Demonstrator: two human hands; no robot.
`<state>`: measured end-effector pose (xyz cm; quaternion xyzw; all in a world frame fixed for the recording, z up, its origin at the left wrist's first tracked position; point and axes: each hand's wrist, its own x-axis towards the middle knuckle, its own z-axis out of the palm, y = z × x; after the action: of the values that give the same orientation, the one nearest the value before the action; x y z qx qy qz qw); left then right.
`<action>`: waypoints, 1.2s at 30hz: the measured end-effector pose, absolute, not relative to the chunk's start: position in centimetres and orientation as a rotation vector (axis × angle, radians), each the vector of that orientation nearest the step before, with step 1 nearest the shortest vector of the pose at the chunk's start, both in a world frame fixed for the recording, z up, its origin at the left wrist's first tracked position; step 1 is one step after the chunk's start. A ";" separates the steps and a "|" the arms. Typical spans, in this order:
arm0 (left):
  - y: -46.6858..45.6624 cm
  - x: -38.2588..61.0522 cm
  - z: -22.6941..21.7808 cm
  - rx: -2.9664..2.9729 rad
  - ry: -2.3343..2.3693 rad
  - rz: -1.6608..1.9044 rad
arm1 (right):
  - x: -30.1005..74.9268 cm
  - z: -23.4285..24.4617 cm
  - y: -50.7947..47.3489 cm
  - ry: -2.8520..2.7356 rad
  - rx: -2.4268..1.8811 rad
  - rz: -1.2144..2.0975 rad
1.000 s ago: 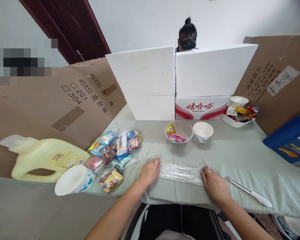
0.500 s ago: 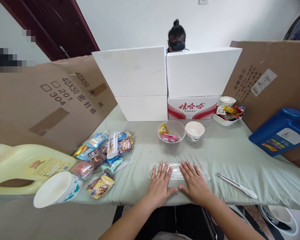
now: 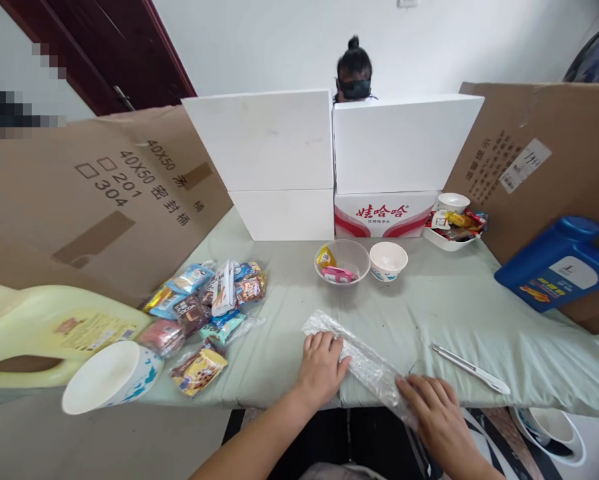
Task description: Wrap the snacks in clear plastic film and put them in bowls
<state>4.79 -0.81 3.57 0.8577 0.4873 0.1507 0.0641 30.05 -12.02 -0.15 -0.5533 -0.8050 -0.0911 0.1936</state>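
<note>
A long strip of clear plastic film (image 3: 362,360) lies slanted across the front of the pale green table cloth (image 3: 449,313). My left hand (image 3: 322,370) rests on its upper left part, fingers curled over the film. My right hand (image 3: 436,417) is at the table's front edge, fingers pinched on the film's lower right end. A glass bowl (image 3: 342,261) with two small wrapped snacks stands behind the film, and a white paper bowl (image 3: 388,260) sits beside it.
A heap of snack packets (image 3: 206,303) lies at the left, near a white bowl (image 3: 110,375) and a yellow jug (image 3: 49,333). A white utility knife (image 3: 472,369) lies at the right. White boxes (image 3: 329,160), cardboard walls, a blue jug (image 3: 559,263) and another person (image 3: 354,70) stand behind.
Both hands lay flat side by side on the film half a second ago. Now the right hand has drawn the film's right end toward the table edge, turning the strip diagonal.
</note>
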 end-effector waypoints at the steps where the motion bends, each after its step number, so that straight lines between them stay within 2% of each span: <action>1: -0.6 5.4 3.5 2.598 1.448 0.468 | 30.2 0.3 -12.4 -2.225 -1.516 -0.229; 7: -0.8 6.7 2.8 2.644 1.131 0.623 | 30.6 4.2 -13.1 -2.369 -1.146 -0.127; 13: -2.9 5.8 2.4 2.346 0.914 0.822 | 29.0 8.2 -9.9 -2.336 -1.176 0.731; 18: -3.2 4.7 1.0 2.056 0.901 0.906 | 26.5 7.9 -2.3 -2.014 -1.360 1.065; 26: -3.2 4.6 0.0 1.714 0.911 1.001 | 21.6 4.5 7.4 -1.999 -1.612 1.004; 30: -3.1 4.4 0.8 1.868 1.010 0.962 | 20.7 3.9 7.7 -1.985 -1.752 0.897; 36: 0.1 3.7 3.2 2.205 1.342 1.123 | 20.7 3.5 7.4 -2.028 -1.774 0.829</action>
<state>3.75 0.10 3.18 0.7730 0.4705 0.3935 0.1625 20.74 7.45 3.47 -0.6211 -0.7100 0.2904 0.1607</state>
